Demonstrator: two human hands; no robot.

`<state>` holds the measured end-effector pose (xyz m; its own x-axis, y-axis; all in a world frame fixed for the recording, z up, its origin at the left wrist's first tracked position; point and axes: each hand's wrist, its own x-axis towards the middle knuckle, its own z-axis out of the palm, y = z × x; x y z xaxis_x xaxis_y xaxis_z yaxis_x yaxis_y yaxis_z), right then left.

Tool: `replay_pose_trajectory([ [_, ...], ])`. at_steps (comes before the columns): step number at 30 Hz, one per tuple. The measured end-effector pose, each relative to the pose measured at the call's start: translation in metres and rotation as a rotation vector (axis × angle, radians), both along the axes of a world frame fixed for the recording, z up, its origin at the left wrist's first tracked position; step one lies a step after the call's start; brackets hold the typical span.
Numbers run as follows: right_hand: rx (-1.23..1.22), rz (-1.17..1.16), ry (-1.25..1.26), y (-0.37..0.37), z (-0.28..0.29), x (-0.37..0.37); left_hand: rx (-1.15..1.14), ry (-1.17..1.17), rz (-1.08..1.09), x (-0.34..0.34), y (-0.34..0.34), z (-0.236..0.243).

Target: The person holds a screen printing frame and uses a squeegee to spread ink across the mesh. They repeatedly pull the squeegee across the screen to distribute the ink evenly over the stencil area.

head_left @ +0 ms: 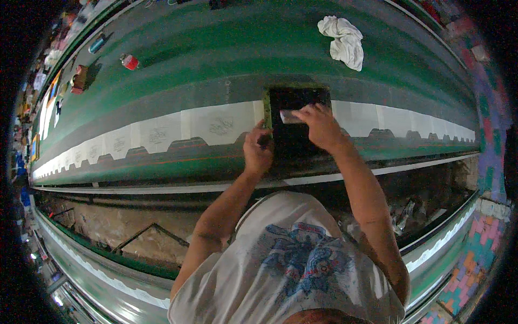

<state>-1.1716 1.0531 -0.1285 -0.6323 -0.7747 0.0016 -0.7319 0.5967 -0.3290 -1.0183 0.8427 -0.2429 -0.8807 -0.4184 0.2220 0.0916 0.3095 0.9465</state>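
Note:
A dark screen printing frame (267, 108) with yellowish-green edges lies over a row of pale cloth pieces on the long green table. At its lower left side my left hand (258, 150) is closed on the edge. My right hand (322, 127) is over the dark mesh, its fingers closed round a short pale squeegee (287, 116); the fingers cover part of this tool. To the left of the frame, a cloth piece (220, 125) bears a grey line print, and several others farther left carry similar prints. Cloth pieces (356, 120) to the right look plain.
A crumpled white cloth (345, 43) lies at the far right of the tabletop. Toward the far left stand a bottle with a red label (129, 61), a blue bottle (97, 43) and a reddish-brown box (79, 79). A pale rail (216, 188) runs along the near edge. Another long table (118, 281) is behind me.

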Motion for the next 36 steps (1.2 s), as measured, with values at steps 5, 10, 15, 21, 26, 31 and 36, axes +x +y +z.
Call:
replay_pose_trajectory([
  [5, 0.06, 0.033, 0.029, 0.017, 0.016, 0.072, -0.001, 0.037, 0.052, 0.001, 0.005, 0.001],
  [10, 0.032, 0.029, 0.054, 0.032, 0.017, 0.11, -0.117, -0.017, 0.071, 0.005, 0.013, 0.026],
  [15, -0.127, 0.025, -0.005, 0.047, 0.007, 0.113, -0.256, -0.039, 0.04, 0.005, 0.018, 0.034],
  [21, -0.319, -0.027, 0.026, 0.088, -0.005, 0.109, -0.257, -0.006, 0.042, 0.002, 0.031, 0.045],
  [26, -0.41, -0.069, 0.064, 0.157, -0.014, 0.094, -0.307, 0.051, 0.034, -0.021, 0.102, 0.058],
  [31, -0.378, -0.07, 0.08, 0.237, -0.022, 0.067, -0.239, 0.068, 0.034, -0.054, 0.181, 0.037],
  [36, -0.364, -0.051, 0.051, 0.291, -0.024, 0.042, -0.17, 0.09, -0.001, -0.075, 0.233, 0.028],
])
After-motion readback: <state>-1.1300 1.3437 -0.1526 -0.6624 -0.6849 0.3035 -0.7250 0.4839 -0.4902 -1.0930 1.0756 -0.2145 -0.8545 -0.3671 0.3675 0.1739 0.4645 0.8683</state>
